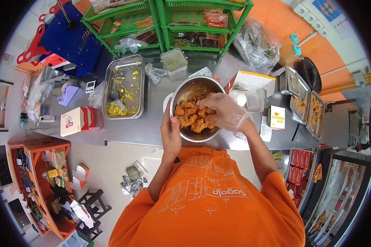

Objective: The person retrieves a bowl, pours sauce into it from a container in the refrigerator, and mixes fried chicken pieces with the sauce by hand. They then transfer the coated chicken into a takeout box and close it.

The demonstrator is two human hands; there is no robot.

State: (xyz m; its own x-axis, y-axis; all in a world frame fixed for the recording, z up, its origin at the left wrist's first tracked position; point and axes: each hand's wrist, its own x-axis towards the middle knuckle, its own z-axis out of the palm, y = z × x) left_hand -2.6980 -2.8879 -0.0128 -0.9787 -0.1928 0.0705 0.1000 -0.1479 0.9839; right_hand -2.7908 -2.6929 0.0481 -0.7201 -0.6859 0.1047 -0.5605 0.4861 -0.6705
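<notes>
A steel mixing bowl [181, 88], tilted toward me, holds several pieces of sauce-coated fried chicken [189, 115]. Its left side is gripped by my bare left hand [170, 131], thumb near the rim and fingers along the outer wall. My right hand [224, 112], in a clear plastic glove, reaches into the bowl from the right. Its fingers curl over chicken pieces, and their tips are partly hidden among them. Right of the bowl stands an open takeaway box [251, 80] with a small lidded cup [238, 98] and a clear container inside.
A metal tray [141, 88] with yellow bits and a black scoop [116, 99] lies left. Behind are green racks [160, 37] and a plastic tub [174, 61]. Folded boxes [76, 121] and a tape dispenser [68, 92] sit far left; fried-food trays [316, 115] stand far right.
</notes>
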